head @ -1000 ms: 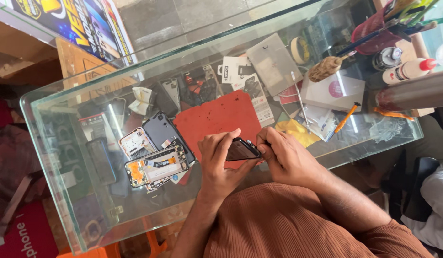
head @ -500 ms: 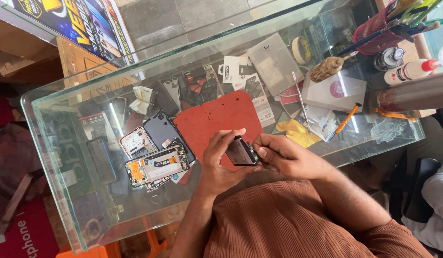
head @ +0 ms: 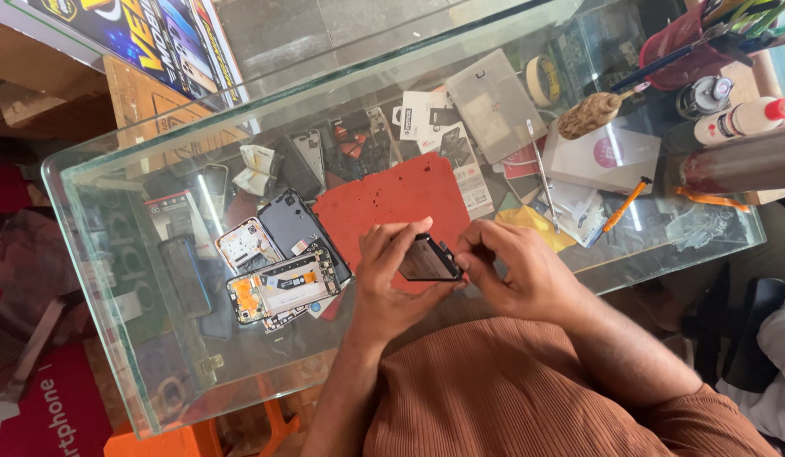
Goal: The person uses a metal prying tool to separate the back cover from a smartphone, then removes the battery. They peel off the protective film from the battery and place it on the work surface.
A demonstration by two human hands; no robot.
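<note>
My left hand (head: 391,279) grips a small dark rectangular phone part (head: 426,260), tilted up above a red work mat (head: 392,196) on the glass counter. My right hand (head: 515,275) pinches the part's right edge with thumb and forefinger. Both hands meet over the mat's near edge. Left of the hands lies an opened phone body (head: 282,288) with its orange and silver insides showing, and a dark back cover (head: 291,222) beside it.
The glass counter (head: 104,279) holds phone parts on a shelf beneath. An orange-handled tool (head: 622,206), a white box (head: 602,156), a brush (head: 589,114), a glue bottle (head: 739,118) and a red tool cup (head: 688,42) lie at right. A poster (head: 147,38) is far left.
The dark part has tipped up from flat on the mat to a raised tilt. My right-hand fingers have shifted onto its right edge.
</note>
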